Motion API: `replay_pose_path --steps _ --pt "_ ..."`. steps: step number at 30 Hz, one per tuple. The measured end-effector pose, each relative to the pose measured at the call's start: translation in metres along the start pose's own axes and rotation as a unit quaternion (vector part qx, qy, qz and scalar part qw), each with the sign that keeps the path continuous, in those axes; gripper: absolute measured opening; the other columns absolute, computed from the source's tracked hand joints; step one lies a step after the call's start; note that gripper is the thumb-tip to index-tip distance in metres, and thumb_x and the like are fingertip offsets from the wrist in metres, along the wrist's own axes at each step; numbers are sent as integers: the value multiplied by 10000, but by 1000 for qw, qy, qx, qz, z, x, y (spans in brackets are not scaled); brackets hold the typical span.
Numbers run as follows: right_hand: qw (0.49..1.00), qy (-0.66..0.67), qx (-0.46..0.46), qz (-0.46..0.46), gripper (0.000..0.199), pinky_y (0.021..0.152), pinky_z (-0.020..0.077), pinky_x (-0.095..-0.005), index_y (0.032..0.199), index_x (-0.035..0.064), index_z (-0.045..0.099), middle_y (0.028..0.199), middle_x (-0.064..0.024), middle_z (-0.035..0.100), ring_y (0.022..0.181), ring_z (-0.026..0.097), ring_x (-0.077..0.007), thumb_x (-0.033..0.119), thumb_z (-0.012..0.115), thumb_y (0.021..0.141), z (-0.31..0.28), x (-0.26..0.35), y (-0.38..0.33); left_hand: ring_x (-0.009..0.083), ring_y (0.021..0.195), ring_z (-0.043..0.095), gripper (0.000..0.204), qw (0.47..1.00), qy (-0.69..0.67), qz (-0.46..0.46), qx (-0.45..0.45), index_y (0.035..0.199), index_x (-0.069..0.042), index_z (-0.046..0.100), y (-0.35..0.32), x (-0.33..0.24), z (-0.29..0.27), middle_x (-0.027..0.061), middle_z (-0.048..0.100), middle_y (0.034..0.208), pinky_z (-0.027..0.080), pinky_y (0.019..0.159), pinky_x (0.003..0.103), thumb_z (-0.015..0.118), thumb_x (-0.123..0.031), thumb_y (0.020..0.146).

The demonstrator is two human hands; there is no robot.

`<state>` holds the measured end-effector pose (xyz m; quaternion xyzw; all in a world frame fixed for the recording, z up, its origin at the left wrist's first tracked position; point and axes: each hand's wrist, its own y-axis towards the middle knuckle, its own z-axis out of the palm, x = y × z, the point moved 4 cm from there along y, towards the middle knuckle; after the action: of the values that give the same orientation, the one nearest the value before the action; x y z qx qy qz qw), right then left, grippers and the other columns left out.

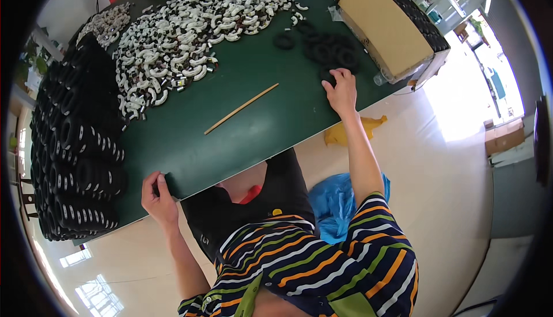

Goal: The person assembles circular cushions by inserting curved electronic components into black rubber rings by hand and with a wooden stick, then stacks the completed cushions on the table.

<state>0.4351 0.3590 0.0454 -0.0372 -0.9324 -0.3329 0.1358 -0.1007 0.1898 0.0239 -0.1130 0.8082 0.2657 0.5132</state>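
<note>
At the right of the green table (253,138), my right hand (341,90) has its fingers bent over the near edge of a loose group of black tyre-like rings (325,51). Thumb and fingertips close on the nearest black ring (327,75), which is partly covered by them. My left hand (159,202) rests by the front edge with curled fingers and the thumb upward; what it holds, if anything, is hidden. Between the hands a thin wooden stick (242,108) lies slantwise on the table. One more black ring (283,41) lies apart, left of the group.
A wide heap of curved white pieces (173,40) with metallic bits covers the back left. Tall stacks of black rings (80,161) with white marks line the left edge. A cardboard box (386,29) stands at the right. A blue plastic bag (334,204) lies below the table.
</note>
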Motion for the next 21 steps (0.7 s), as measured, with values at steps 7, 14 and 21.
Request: replay_pose_path --steps 7,14,21 --pt "942 289 128 112 238 816 518 -340 1071 19 749 1058 -76 717 911 630 -209 235 712 977 4 28 -11 103 917 622 136 998 -45 -53 1 1095 33 705 -3 6 -10 47 696 993 500 859 250 646 -73 1032" --pt "606 729 255 190 337 772 495 -288 1136 -19 674 1097 -75 693 875 597 -117 293 551 1106 -14 145 -68 121 975 657 202 979 -159 -75 107 1183 30 709 -15 -51 43 72 720 1068 524 890 261 683 -62 1004" --pt "504 770 355 165 355 822 504 -278 1227 -26 644 1122 -78 677 933 627 -142 293 542 1110 -16 234 -117 131 1059 626 259 907 -292 -175 247 1259 17 676 -33 -89 96 81 631 1169 515 930 273 670 -70 1015"
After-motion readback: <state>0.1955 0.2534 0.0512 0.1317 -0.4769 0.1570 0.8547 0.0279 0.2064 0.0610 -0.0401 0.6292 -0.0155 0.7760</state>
